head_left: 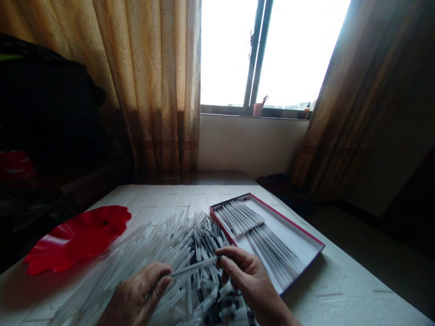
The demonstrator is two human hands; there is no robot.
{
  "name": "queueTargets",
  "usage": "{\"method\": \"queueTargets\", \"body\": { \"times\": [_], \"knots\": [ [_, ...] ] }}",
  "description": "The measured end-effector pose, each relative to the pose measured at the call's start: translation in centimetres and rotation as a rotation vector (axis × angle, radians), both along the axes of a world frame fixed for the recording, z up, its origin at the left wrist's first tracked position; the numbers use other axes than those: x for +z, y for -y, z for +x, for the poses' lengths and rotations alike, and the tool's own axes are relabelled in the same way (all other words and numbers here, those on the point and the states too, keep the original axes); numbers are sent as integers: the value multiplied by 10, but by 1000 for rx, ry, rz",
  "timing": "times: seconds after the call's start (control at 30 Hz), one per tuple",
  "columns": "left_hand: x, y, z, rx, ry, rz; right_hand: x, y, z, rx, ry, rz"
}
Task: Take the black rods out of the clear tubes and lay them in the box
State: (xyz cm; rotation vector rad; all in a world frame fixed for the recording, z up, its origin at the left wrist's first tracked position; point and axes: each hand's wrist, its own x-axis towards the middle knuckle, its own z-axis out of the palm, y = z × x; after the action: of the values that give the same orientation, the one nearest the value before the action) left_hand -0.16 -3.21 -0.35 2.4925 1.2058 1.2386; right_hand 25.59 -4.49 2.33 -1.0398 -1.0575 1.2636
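Tube [193,267]: level between my hands, near centre, just over the pile.
Left hand [139,294]: my fingertips pinch its left end.
Right hand [246,276]: pinching its right end.
Pile [159,244]: loose tubes beneath.
Box [295,246]: right, tubes in rows.
Dish [74,240]: red, left.

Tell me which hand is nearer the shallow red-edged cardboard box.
Right. The right hand sits beside the near-left edge of the shallow red-edged cardboard box; the left hand is farther left, over the heap of translucent plastic tubes. Both pinch one thin tube.
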Motion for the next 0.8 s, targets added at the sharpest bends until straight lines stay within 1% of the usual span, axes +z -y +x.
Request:
{"method": "queueTargets", "body": {
  "times": [0.13, 0.2, 0.27, 0.37, 0.47, 0.53, 0.63, 0.67, 0.73, 0.8],
  "knots": [
    [0, 2, 0, -37, -44, -21, 1, 1, -1, 21, 4, 23],
    [-2, 2, 0, -47, -58, 11, 1, 1, 0, 36, 15, 30],
    [-3, 2, -1, -24, -58, 52, 0, 1, 2, 33, 36, 36],
    [-2, 1, -3, 34, -33, 52, -5, -1, 7, -21, 79, 62],
    [2, 1, -4, 53, 3, 26, -11, -4, 12, -109, 145, 141],
    [4, 0, -3, 48, 13, 21, -13, -5, 14, -147, 303, 239],
    [5, 0, -2, 50, 1, 21, -14, -5, 16, -179, 665, 435],
    [4, 0, -2, 52, -2, 27, -14, -5, 16, -191, 752, 490],
    [3, 0, -2, 58, -5, 39, -14, -5, 17, -210, 837, 560],
    [1, -1, -3, 60, -11, 44, -15, -5, 17, -215, 868, 581]
  ]
}}
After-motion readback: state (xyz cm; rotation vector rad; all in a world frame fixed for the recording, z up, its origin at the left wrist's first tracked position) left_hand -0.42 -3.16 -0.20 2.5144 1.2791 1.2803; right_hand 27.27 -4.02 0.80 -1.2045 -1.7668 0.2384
